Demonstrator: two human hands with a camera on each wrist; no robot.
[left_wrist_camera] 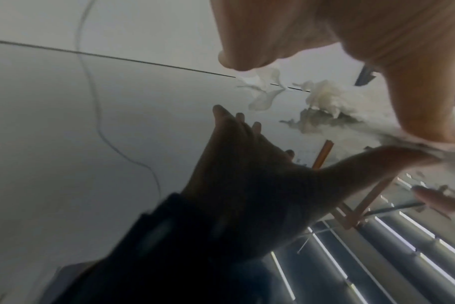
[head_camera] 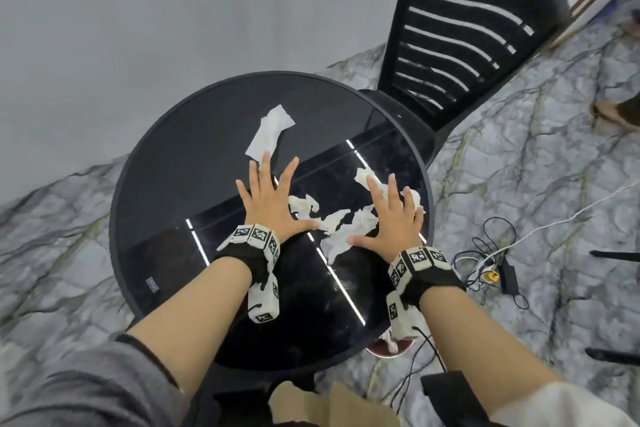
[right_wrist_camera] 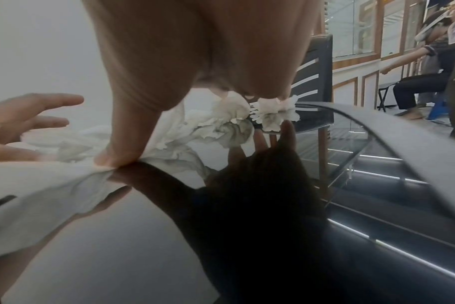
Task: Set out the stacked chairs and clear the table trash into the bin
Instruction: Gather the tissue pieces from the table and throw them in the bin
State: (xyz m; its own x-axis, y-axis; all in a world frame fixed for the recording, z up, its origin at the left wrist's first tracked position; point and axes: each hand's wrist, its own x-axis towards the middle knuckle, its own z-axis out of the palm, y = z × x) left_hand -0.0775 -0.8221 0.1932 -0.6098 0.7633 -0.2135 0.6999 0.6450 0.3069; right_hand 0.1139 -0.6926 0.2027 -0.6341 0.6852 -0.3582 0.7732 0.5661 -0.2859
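A: Nearest: left hand [head_camera: 268,199], right hand [head_camera: 391,218], fingers spread flat on round table [head_camera: 166,135], grasping nothing.
B: Tissues [head_camera: 337,229]?
A: Crumpled between both hands, thumbs touching; chair [head_camera: 460,35] behind the table.

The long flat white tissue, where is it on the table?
In the head view, the long flat white tissue lies on the round black glass table's far side, its near end under the left hand's fingertips.

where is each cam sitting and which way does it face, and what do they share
Head: looks down at the round black table; both forearms, the left hand and right hand spread flat among crumpled tissues.
Left wrist: low under the left hand, facing along its fingers across the glossy top.
Right wrist: under the right hand, facing the black chair.
Shared: tissues, tabletop.
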